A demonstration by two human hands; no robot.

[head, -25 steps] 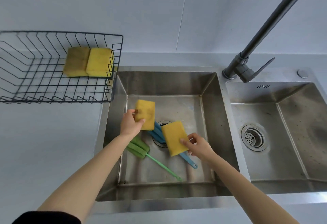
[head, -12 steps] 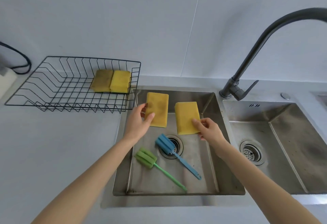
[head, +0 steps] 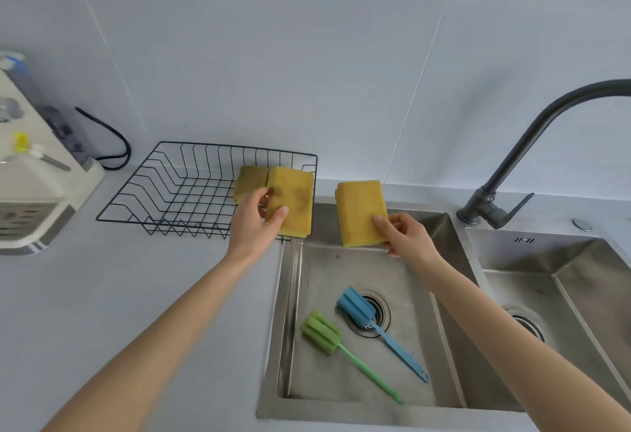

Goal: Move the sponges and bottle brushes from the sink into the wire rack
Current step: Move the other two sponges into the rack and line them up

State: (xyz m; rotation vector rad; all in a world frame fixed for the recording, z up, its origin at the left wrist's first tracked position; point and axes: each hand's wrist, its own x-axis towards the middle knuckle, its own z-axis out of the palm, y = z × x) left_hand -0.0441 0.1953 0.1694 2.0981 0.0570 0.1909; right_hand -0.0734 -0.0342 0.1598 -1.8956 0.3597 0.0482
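Pale tiled wall [head: 307, 56], grey countertop [head: 119, 295], dark faucet [head: 532, 145], possibly white appliance [head: 30, 192] left.

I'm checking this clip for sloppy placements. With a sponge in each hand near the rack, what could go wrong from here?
The left hand holds its sponge at the wire rack's near right corner; released there, it may catch the rim and drop outside. The right hand's sponge is pinched only at one corner above the sink and could slip back in.
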